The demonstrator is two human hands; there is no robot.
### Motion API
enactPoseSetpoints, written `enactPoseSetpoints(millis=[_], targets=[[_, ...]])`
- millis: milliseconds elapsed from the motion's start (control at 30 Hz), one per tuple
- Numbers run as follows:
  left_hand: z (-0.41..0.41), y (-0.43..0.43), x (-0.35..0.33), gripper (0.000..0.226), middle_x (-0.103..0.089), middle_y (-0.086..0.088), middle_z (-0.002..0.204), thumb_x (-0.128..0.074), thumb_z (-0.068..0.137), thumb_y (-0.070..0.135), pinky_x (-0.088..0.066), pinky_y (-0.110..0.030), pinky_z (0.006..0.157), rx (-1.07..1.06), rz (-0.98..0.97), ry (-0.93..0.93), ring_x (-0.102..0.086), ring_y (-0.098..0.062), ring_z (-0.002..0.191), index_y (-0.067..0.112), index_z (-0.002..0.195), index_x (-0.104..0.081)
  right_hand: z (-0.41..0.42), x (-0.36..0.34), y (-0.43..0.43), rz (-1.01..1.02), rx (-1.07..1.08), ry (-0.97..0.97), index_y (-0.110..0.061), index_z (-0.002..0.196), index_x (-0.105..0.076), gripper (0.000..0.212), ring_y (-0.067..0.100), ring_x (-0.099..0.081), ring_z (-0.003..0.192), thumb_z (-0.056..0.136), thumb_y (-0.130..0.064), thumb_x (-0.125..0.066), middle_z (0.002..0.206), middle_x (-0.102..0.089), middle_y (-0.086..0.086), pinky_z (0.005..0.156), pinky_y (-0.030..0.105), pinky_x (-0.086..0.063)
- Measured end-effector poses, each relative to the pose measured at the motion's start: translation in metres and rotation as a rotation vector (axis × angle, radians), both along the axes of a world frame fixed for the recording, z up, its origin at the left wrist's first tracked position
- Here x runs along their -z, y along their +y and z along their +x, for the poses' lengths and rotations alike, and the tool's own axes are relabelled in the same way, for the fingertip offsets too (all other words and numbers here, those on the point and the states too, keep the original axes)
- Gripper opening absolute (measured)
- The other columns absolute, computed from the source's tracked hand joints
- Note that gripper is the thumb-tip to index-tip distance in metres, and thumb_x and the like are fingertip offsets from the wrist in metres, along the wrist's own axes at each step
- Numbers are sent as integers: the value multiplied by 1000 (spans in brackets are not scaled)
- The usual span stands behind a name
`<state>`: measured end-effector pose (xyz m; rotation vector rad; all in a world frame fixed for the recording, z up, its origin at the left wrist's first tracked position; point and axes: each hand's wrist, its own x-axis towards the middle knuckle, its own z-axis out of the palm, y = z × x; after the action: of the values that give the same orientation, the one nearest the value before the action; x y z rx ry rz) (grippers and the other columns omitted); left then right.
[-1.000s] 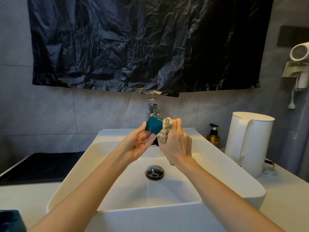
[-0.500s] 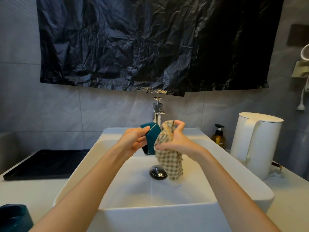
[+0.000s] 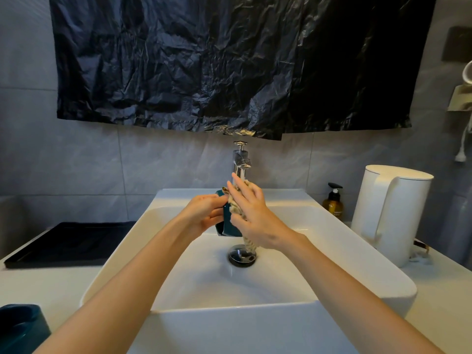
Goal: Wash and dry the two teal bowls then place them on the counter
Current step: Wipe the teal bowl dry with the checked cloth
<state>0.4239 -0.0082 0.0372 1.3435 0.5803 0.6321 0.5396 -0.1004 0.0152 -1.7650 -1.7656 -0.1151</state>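
Over the white sink [image 3: 332, 251] my left hand [image 3: 201, 217] grips a small teal bowl [image 3: 227, 226], which is tipped on its side and mostly hidden between my hands. My right hand [image 3: 251, 215] presses a beige checked cloth [image 3: 236, 205] against the bowl with its fingers spread; the cloth's end hangs down toward the drain [image 3: 242, 255]. A second teal bowl [image 3: 21, 325] sits on the counter at the bottom left corner, partly cut off by the frame.
A chrome tap [image 3: 240, 159] stands just behind my hands, with no water visible. A black tray [image 3: 69, 242] lies on the counter to the left. On the right stand a brown pump bottle [image 3: 333, 203] and a white kettle [image 3: 393, 213].
My right hand has turned from pinching the bunched cloth to pressing it flat against the bowl. The bowl has been rotated in my left hand. The camera has moved closer.
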Motion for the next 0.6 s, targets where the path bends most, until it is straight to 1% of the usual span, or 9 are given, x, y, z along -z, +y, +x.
enactPoseSetpoints(millis=[67,133,200,300,367,400,500,567,600], targets=[[0,1,0,11,-67,-10,92,-53,95,8,-54,-23,69,-51,-108,-90,-66,-17,84,3,103,-59,-1,0,-1,42,-6,-76,-20,153,-15,54,6,8,144,101,-22,-31,159,1,-18,118,33,-13],[-1,3,-2,10,-65,-9,87,-52,95,9,-54,-22,63,-89,-181,-149,-63,-15,79,3,100,-59,-1,2,1,117,-21,-217,-15,151,-25,51,11,-3,147,101,-15,-34,159,-15,-10,119,33,-18],[-2,5,-3,12,-65,-10,87,-56,94,13,-55,-22,64,-107,-229,-166,-63,-15,80,3,98,-61,1,2,4,181,-36,-339,-12,148,-34,48,15,-13,147,100,-11,-40,156,-27,-5,117,34,-24],[-4,6,-2,11,-66,-11,87,-58,93,12,-56,-25,67,-98,-269,-175,-65,-16,81,3,98,-60,-1,-1,7,231,41,-330,-14,147,-35,46,15,-19,146,101,-15,-40,156,-27,-4,109,36,-37],[-3,5,-1,8,-67,-11,87,-58,93,9,-56,-26,69,-95,-287,-186,-65,-17,81,3,96,-61,-2,-2,10,232,107,-267,-15,147,-34,46,13,-21,145,102,-19,-37,157,-26,-4,108,37,-40],[-3,5,-1,6,-67,-11,85,-57,93,8,-56,-27,69,-110,-292,-192,-65,-17,80,3,94,-61,-3,-1,11,241,104,-276,-14,146,-36,46,14,-24,144,101,-18,-39,156,-28,-3,107,38,-42],[-5,8,-1,6,-69,-7,69,-57,93,8,-56,-21,56,-166,-330,-244,-65,-13,68,4,94,-60,-2,6,8,281,-14,-472,-10,136,-52,45,21,-38,138,91,-10,-53,147,-45,2,99,38,-47],[-6,11,-2,7,-69,-6,72,-59,92,9,-54,-19,49,-188,-360,-278,-65,-11,64,5,97,-60,-1,10,7,310,-62,-577,-7,130,-58,44,25,-45,133,86,-6,-59,141,-51,6,98,36,-46],[-7,12,-2,8,-68,-6,74,-59,91,10,-55,-19,49,-187,-367,-284,-66,-11,65,4,97,-61,-2,9,8,329,-45,-580,-5,131,-57,44,25,-46,132,87,-5,-58,141,-51,7,98,35,-47]])
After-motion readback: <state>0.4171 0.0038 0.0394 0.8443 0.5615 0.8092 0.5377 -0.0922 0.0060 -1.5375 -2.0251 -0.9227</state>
